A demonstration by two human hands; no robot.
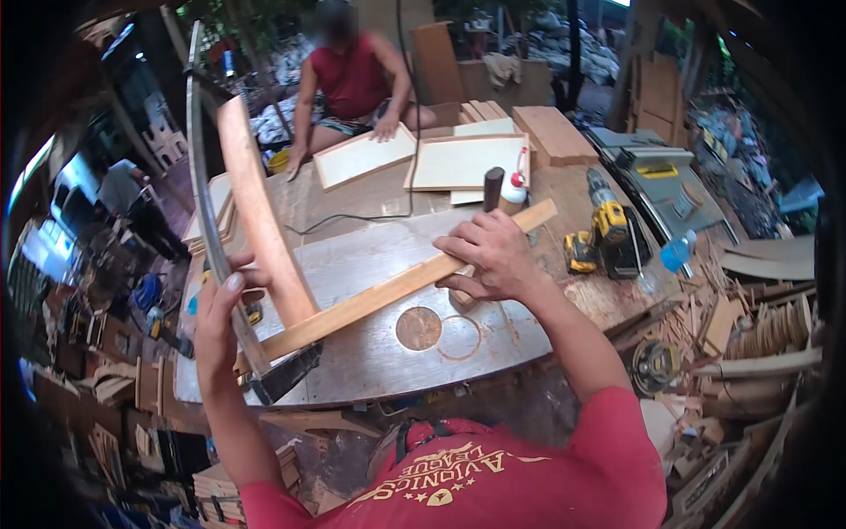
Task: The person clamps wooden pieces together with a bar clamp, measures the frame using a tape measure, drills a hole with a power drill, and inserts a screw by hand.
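Note:
My left hand [225,313] is closed around the long metal bar of a bar clamp [196,132]. The clamp's dark jaw [284,377] sits low, by the near end of a narrow wooden strip [374,298]. My right hand [489,251] grips that strip toward its far end, fingers over the top and thumb beneath. A wider wooden board [258,207] meets the strip near the clamp, at an angle to it. Just beyond my right hand stand a dark handle [493,188] and a white bottle with a red cap [514,189].
A yellow cordless drill [608,216] stands at the right of the worktable [370,361]. Light framed panels [471,160] and a thick wooden block [553,137] lie at the back. A person in a red sleeveless shirt [359,81] sits behind, touching a panel. A cord crosses the table.

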